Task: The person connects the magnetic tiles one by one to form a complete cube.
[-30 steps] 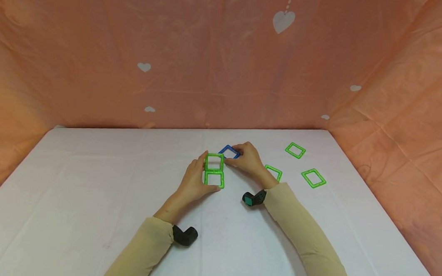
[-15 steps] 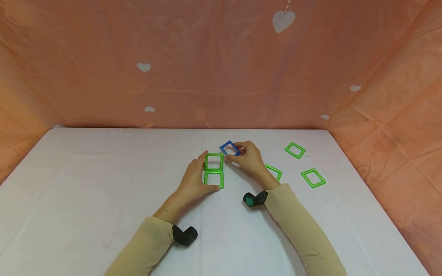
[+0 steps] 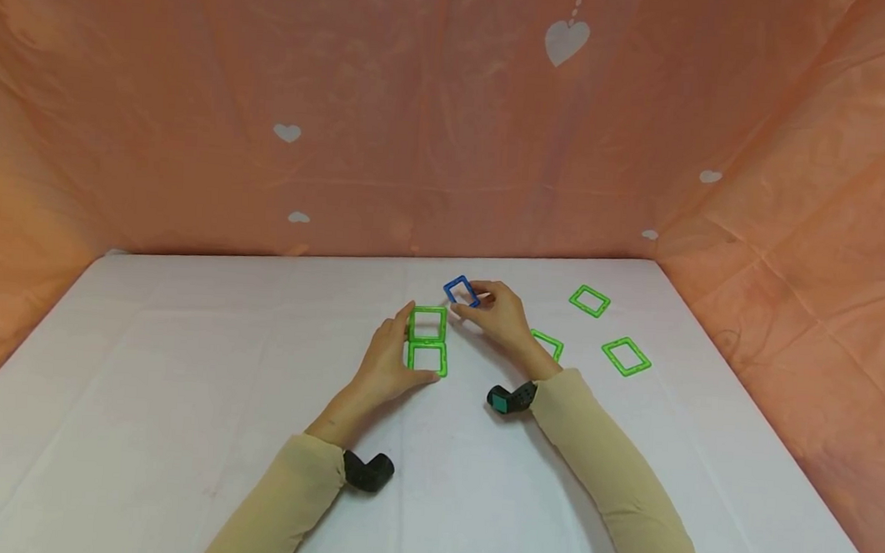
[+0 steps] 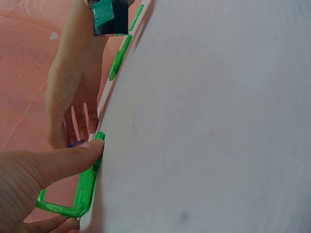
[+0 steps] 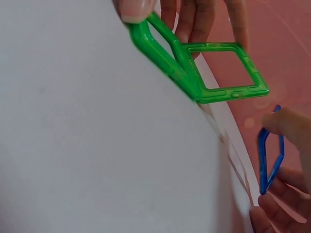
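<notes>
Main risk as judged: the joined green pair [image 3: 427, 341] could be knocked out of shape, as its far square is stood up at an angle to its near one and both are clamped by L hand [image 3: 387, 361], thumb on the near edge, fingers at the far L side. If squeezed too hard, the joint could be folded; if the grip is slackened, the far square could be tipped over. Blue frame [image 5: 263, 160] is pinched btwn thumb + fingers of R hand [image 3: 500, 317], tilted, just beyond the pair's far R corner and apart from it; if brought in askew, the pair could be nudged or the wrong edges met. Part-covered loose square [image 3: 548, 338] is masked by R wrist [image 3: 539, 363], so it could be dragged if the arm is lowered. Far loose square [image 3: 583, 309] and right loose square [image 3: 614, 361] are laid flat, well apart, so low risk. Re views: in head view the whole layout on the white table [image 3: 182, 380] is given, but the pair's bend is barely shown; in R wrist view that bend is made plain, w/ blue seen nearly edge-on. In L wrist view the thumb's press is shown close up, but blue is mostly hidden, so its tilt can't be told there.
</notes>
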A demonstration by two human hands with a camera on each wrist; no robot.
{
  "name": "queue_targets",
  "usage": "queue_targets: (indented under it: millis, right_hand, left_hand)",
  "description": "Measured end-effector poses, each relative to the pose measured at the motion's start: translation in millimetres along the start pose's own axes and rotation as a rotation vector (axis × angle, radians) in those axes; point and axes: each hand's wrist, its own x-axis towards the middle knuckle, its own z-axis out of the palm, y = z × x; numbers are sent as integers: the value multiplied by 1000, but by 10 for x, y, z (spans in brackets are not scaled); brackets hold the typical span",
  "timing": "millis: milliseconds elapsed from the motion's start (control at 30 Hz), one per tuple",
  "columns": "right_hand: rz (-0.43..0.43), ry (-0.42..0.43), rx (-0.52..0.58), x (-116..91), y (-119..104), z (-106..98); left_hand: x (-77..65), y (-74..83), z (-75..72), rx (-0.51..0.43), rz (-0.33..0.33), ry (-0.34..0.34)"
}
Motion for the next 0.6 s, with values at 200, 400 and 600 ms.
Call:
queue_targets:
  millis: [200,400,600]
  right_hand:
    - [42,-17,7,5,-10,9]
    - [52,-27,25,-9,-2,-8]
    - [40,-26,63,-29,-22,-34]
  left_hand:
    - [-11,1,-12,-1,-3,3]
    - [-3,-1,-3,-8,3,2]
    - [-1,4,-11,-10,7,2]
